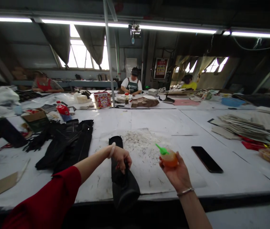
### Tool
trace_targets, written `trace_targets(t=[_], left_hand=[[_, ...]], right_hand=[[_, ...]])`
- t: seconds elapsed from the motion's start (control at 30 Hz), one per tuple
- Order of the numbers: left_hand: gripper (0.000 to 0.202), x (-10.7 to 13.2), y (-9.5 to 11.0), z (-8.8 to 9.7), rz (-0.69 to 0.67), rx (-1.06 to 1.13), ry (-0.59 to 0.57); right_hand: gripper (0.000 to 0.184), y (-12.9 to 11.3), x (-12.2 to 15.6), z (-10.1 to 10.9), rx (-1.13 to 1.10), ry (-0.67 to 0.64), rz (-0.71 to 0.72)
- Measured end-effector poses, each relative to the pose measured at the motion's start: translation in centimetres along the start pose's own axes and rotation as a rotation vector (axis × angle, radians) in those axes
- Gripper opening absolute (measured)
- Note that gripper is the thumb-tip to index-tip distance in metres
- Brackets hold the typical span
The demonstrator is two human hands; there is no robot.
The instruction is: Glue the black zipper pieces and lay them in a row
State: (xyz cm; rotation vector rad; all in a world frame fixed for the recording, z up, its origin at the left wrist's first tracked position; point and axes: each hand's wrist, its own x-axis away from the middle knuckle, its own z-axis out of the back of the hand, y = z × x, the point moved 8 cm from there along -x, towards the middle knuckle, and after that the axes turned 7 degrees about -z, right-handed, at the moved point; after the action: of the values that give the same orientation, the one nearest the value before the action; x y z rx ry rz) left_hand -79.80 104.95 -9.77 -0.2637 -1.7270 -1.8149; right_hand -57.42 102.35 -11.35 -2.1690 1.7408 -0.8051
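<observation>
My left hand [122, 158] is closed on a black piece of fabric or leather [125, 190], which lies lengthwise toward me and hangs over the table's front edge. Its far end [116, 140] shows beyond my wrist. In my right hand [179, 175] is a small squeeze bottle [170, 158] with orange liquid and a green nozzle that points up and to the left. The bottle is held above the table, apart from the black piece. Beneath both hands lies a white sheet [146, 165] covered with dark smears.
Black fabric pieces [65, 149] are piled at the left, near a tan board [0, 187]. A phone [207, 159] lies to the right, with stacked flat pieces [242, 125] beyond it. A red bottle [63, 110] and a patterned box [102, 100] stand farther back. Across the table a person [132, 83] works.
</observation>
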Motion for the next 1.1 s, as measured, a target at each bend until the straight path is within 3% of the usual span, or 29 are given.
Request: trace_targets(t=[0.2, 0.37, 0.57, 0.83, 0.97, 1.1], left_hand=[[0.034, -0.4, -0.1, 0.0, -0.018, 0.014, 0.012], [0.035, -0.3, 0.0, -0.1, 0.005, 0.067, 0.041], [0.037, -0.5, -0.3, 0.2, -0.004, 0.095, 0.059], [0.033, -1.2, -1.4, 0.5, -0.060, 0.044, -0.037], [0.041, -1.7, -2.1, 0.3, -0.036, 0.027, -0.140], [0.043, -1.9, -2.0, 0.3, -0.075, 0.011, -0.161]], right_hand=[[0.041, 2.0, 0.3, -1.5, 0.049, -0.118, -0.092], [0.040, 0.7, -0.3, -1.3, -0.025, -0.014, 0.017], [0.054, 3.5, -0.6, -3.6, 0.027, -0.146, -0.224], [0.041, 3.3, -2.4, -4.8, 0.154, -0.146, -0.090], [0.039, 3.1, -2.0, -6.2, 0.218, -0.219, -0.077], [0.039, 2.6, -1.4, -7.0, 0.306, -0.222, -0.028]])
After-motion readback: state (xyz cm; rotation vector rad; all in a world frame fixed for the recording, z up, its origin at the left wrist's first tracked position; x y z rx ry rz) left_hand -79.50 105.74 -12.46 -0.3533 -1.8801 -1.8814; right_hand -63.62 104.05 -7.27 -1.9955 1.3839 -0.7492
